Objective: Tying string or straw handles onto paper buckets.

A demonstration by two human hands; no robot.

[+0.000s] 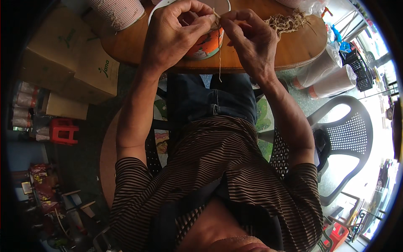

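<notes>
Over the near part of the wooden table, both my hands are raised and meet fingertip to fingertip. My left hand (178, 31) is closed, thumb and forefinger pinching a thin tan string (219, 54). From the other side my right hand (252, 40) pinches the same string close by. One end of it dangles below the fingers, past the table edge. Behind and under the hands stands an orange and white round tub (205, 47), its inside mostly covered by them. A tangled bundle of tan fibres (287, 22) lies on the table beside my right hand.
On the table (302, 50), a striped red-and-white round stack (117, 12) stands at the left with strands over its side. Cardboard boxes (94, 67) and a red stool (63, 131) are on the left. Wrapped rolls (331, 82) and a grey plastic chair (348, 134) are on the right.
</notes>
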